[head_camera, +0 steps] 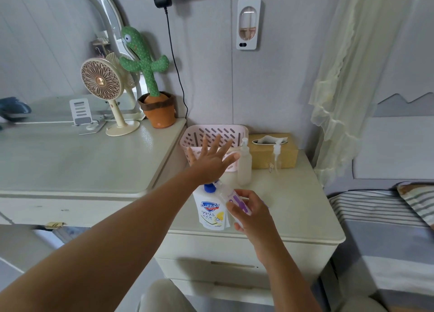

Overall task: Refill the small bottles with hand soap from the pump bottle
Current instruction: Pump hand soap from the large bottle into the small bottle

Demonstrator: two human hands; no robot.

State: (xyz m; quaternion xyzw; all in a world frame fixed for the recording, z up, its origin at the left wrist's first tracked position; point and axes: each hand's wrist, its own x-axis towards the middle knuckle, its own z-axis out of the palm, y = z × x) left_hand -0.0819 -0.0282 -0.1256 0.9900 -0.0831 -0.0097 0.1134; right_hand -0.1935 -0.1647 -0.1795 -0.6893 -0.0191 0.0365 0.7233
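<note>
Left hand (212, 161): fingers straight and spread wide, gripping nothing, the heel of the palm set on top of the blue pump head (209, 188) of the pump bottle (211, 213). Right hand (252, 214): fingers and thumb curled around a small bottle with a purple label (236, 200), which was held tilted with its neck up against the pump head.

The white pump bottle stood upright near the front edge of a cream nightstand (293, 206) with drawers (232, 264) below. Behind it on the same top stood a frosted small bottle (244, 165) and, a little to the right, a clear small bottle (276, 156), both upright and fitted with pumps. At the back of the nightstand, against the wall, a pink slotted basket (211, 133) sat beside a yellow tissue box (260, 158).

To the left, a higher cream desk (82, 161) adjoined the nightstand and carried a small standing fan (101, 80), a plush cactus in a pot (143, 60), a phone stand (81, 112) and an arched mirror (58, 53). The wall was pale grey and panelled; a black cable (175, 60) ran down it, and a white wall-mounted unit (248, 24) hung above the basket. To the right hung a pale sheer curtain (340, 77), with a bed in striped bedding (375, 208) below it.
</note>
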